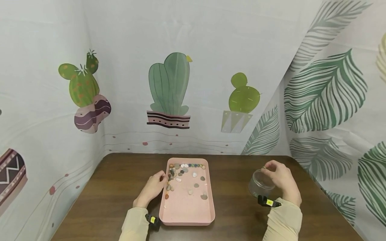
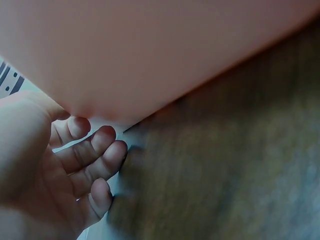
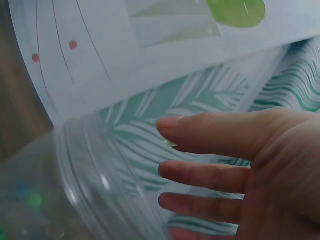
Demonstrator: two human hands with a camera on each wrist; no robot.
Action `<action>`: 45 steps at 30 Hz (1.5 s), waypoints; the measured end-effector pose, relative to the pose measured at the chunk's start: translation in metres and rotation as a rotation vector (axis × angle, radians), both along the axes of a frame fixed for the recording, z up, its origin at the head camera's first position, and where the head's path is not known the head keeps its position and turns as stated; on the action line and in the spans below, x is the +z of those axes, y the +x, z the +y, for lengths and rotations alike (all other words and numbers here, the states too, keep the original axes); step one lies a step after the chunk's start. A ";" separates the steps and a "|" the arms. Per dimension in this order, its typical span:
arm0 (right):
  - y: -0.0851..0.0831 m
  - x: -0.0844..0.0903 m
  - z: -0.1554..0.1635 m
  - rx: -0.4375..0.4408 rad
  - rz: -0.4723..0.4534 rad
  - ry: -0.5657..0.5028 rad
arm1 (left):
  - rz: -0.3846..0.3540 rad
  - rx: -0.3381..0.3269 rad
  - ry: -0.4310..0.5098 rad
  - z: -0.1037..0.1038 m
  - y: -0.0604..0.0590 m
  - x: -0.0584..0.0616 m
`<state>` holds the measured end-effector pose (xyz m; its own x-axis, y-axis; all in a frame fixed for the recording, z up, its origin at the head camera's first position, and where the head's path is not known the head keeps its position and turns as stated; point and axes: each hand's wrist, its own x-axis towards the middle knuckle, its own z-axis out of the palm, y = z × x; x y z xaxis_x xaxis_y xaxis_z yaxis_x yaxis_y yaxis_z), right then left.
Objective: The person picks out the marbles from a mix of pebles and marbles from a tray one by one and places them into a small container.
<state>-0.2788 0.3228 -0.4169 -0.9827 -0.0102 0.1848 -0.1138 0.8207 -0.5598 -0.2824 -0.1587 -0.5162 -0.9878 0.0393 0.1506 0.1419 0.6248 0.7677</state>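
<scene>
**Q:** What is the state of each hand?
**A:** The right hand (image 1: 280, 177) pinches a small bead (image 1: 263, 167) between thumb and finger. The left hand (image 1: 152, 187) is unclenched, fingers loosely bent beside the pink tray (image 1: 187, 214), at its 10 o'clock side. Whether its fingertips bear on the tray cannot be told.

**Q:** Which relation governs the next move?
**A:** Bead to jar mouth. In the head view, the clear jar (image 1: 255, 189) stands upright with its mouth centre at 6 o'clock from the pinch. The bead is at the rim's 12 o'clock side; its height above the rim cannot be read.

**Q:** Which hand is nearer the jar?
**A:** The right. The left is well apart, toward 9 o'clock, beyond the tray.

**Q:** Any axis to note?
**A:** The bead is too covered to show one. The tray's long axis runs 12 to 6; its row of glass beads (image 1: 195, 165) runs 9 to 3 along the 12 o'clock wall.
</scene>
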 end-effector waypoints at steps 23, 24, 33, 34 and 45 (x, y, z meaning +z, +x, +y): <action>-0.002 -0.018 0.011 0.018 -0.186 -0.040 | -0.007 0.002 0.001 0.000 -0.001 -0.001; -0.002 -0.019 0.011 0.019 -0.187 -0.040 | -0.002 0.001 0.001 0.000 -0.001 -0.001; -0.003 -0.021 0.012 0.033 -0.182 -0.065 | 0.012 0.000 -0.002 0.000 -0.002 -0.001; -0.003 -0.021 0.011 0.029 -0.183 -0.069 | 0.011 -0.001 -0.001 0.000 -0.002 -0.001; -0.004 0.005 -0.007 0.012 0.017 -0.003 | 0.011 -0.004 -0.004 -0.001 -0.001 0.001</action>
